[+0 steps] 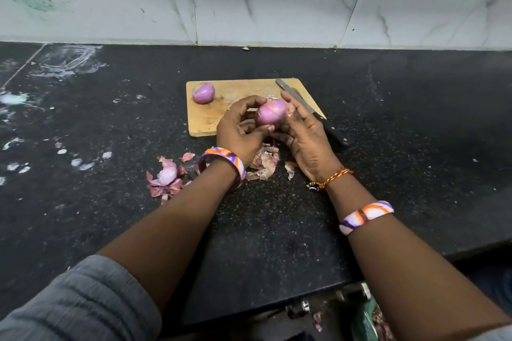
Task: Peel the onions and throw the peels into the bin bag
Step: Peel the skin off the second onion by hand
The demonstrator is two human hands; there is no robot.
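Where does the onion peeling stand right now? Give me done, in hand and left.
Done: one peeled onion sits on the cutting board. In hand: both hands, left hand and right hand, hold a second onion, mostly bare with a scrap of skin at its top. Left: the loose peels and more by the wrists lie on the counter, not binned. What looks like a green bag shows below the counter edge.
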